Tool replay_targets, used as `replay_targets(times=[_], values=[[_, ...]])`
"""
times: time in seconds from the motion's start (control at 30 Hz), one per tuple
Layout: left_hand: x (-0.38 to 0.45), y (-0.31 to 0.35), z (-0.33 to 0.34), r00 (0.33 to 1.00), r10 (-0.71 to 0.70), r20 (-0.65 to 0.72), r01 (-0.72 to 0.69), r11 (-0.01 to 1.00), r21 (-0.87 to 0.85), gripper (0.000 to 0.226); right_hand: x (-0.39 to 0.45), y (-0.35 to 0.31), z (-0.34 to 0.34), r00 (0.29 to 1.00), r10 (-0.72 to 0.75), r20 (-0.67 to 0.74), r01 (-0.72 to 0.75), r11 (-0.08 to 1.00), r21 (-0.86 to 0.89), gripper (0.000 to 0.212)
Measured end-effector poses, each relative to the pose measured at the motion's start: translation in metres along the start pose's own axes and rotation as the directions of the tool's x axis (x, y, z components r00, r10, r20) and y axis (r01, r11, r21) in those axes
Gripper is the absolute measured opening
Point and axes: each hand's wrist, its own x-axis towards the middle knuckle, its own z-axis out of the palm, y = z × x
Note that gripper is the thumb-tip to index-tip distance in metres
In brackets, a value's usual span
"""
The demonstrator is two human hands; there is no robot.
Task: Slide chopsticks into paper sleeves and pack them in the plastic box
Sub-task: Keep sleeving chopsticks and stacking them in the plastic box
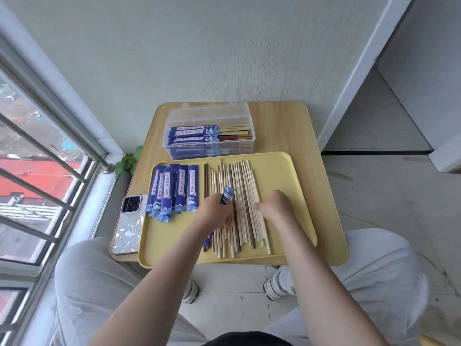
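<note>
Blue printed paper sleeve gripped in left hand, long axis running toward plastic box. Right hand pinches loose chopsticks.

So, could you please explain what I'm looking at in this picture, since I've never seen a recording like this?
There is no machine here: a person wears a camera on the head, looking down at their own two arms and knees. It is the only view. In front of them a small wooden table carries a yellow tray. On the tray lie a row of loose chopsticks and, to the left, a fan of blue paper sleeves. Behind the tray stands an open clear box already holding sleeved pairs. A phone lies left of the tray. The left hand grips one sleeve; the right hand rests on the loose chopsticks, seemingly picking some out.
</note>
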Motion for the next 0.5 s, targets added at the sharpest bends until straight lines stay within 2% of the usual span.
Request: replay_targets(times=[0.3,0.43,0.5], values=[[0.000,-0.001,0.001,1.000,0.007,-0.005,-0.007,1.000,0.013,0.012,-0.008,-0.003,-0.013,0.997,-0.077,0.019,0.072,0.979,0.193,0.022],[-0.001,-0.001,0.000,1.000,0.009,0.006,-0.009,1.000,0.011,0.010,-0.011,-0.008,-0.021,0.983,-0.152,0.103,0.099,0.910,0.402,0.017],[-0.003,-0.002,-0.003,1.000,0.021,0.003,-0.021,1.000,-0.007,0.010,-0.012,-0.010,-0.026,0.969,-0.219,0.118,0.129,0.848,0.515,0.029]])
